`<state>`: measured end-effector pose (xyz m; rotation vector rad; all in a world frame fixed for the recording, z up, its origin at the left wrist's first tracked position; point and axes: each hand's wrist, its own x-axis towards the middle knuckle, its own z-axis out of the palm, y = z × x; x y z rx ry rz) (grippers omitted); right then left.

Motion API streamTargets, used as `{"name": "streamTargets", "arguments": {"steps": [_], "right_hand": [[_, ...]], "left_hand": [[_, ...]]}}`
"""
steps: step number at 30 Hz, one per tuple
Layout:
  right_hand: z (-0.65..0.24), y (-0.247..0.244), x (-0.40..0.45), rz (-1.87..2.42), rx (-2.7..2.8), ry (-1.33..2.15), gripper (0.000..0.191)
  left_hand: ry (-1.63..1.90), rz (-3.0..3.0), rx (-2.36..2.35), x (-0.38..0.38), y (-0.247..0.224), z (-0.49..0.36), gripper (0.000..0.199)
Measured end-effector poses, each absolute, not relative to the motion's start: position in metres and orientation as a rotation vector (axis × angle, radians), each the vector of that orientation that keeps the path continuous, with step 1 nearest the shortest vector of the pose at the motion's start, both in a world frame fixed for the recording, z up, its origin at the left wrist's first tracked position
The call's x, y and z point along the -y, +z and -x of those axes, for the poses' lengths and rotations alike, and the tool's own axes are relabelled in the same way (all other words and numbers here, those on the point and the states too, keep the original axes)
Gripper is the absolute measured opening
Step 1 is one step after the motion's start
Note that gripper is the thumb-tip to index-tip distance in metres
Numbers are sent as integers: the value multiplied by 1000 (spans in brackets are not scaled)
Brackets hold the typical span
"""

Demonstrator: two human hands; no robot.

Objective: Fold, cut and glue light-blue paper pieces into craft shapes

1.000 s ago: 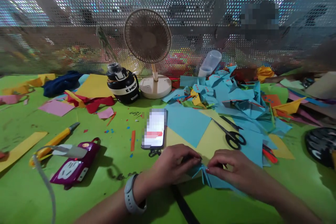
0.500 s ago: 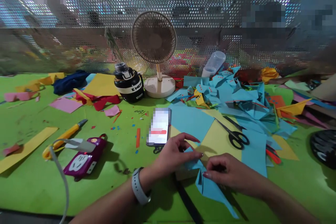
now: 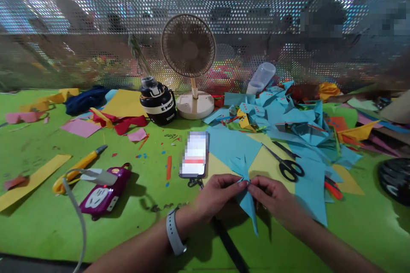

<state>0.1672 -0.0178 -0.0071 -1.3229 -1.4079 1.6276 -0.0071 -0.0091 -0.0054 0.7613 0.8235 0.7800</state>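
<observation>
A folded blue paper piece (image 3: 248, 207) is pinched between my two hands above the green table, its long point hanging downward and thin tips rising above my fingers. My left hand (image 3: 221, 192), with a pale watch band on the wrist, grips its left side. On the right side, my right hand (image 3: 270, 194) grips it with thumb and fingertips, close to the left thumb. Under and beyond the hands lie blue sheets (image 3: 235, 147) and a yellow sheet (image 3: 272, 166). Black scissors (image 3: 286, 168) rest on the sheets to the right.
A lit phone (image 3: 194, 153) lies left of the sheets. Behind stand a small fan (image 3: 194, 106) and a black bottle (image 3: 157, 104). Folded blue papers (image 3: 285, 111) are heaped at the back right. A purple device (image 3: 104, 192) and a yellow cutter (image 3: 80, 164) lie left.
Both hands have come together on the blue paper. My right hand has risen slightly, my left hand's fingers have closed, and the paper's lower point has swung leftward and up.
</observation>
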Motion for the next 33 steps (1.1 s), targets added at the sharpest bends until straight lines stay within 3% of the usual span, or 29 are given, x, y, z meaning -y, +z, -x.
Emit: {"name": "streamTargets", "arguments": {"steps": [22, 33], "right_hand": [[-165, -6, 22, 1303, 1671, 1565, 35], [-163, -1, 23, 1378, 1732, 1769, 42]], "left_hand": [[943, -819, -883, 10, -9, 7, 28], [915, -679, -874, 7, -5, 10, 34]]}}
